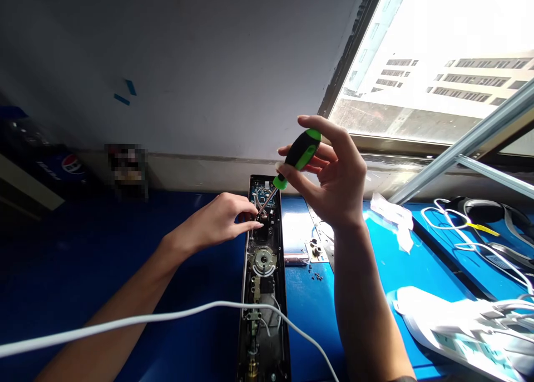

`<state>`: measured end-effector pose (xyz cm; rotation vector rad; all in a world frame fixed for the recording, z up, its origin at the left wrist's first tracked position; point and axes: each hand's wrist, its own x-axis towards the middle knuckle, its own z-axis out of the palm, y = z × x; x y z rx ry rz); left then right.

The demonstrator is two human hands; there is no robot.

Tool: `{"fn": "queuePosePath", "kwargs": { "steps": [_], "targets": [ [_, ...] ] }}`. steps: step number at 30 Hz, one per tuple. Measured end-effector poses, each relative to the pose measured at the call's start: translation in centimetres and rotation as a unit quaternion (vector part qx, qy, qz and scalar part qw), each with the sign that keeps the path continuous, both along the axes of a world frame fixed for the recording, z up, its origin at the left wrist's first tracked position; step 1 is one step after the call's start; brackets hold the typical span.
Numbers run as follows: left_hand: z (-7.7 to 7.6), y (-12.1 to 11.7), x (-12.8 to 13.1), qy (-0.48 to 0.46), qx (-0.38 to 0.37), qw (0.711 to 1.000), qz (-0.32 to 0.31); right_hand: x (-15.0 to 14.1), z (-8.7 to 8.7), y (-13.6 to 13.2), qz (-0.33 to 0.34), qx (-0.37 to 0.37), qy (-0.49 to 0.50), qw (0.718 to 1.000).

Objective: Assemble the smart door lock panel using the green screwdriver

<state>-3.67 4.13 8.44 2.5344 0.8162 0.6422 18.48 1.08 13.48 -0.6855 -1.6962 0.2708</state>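
Observation:
A green and black screwdriver [303,148] is gripped by the handle in my right hand [342,173], thumb and fingers around it. Its metal shaft slants down to the left into a long, narrow black housing [285,315] full of electronic and metal parts. My left hand [225,218] reaches in from the left, with bent fingers and thumb at the housing beside the shaft's lower end. What lies between its fingertips is hidden. Near the housing's far end sits a blue circuit board [262,196]. A round metal part [264,259] is mounted lower down.
A white cable [167,317] crosses in front of the housing. Right of it are small dark screws [317,276] and a small plate with a round part [317,251]. Further right lie a plastic bag [394,215], a white power strip [450,332] and headphones [484,209]. A wall stands behind.

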Motion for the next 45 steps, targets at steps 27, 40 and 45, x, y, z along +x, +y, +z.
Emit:
{"fn": "queuePosePath", "kwargs": {
  "steps": [27, 40, 45],
  "targets": [
    [-0.7, -0.6, 0.3, 0.093, -0.036, 0.989, 0.11, -0.5, -0.6, 0.3, 0.003, -0.004, -0.03, 1.0],
    [-0.9, -0.5, 0.1, 0.103, -0.06, 0.988, 0.098, -1.7, -1.9, 1.2, 0.02, 0.012, -0.096, 0.995],
    [-1.1, -0.3, 0.0, 0.103, -0.105, 0.984, 0.101, -2.0, -1.4, 0.9, 0.016, 0.034, -0.125, 0.991]
  ]
}}
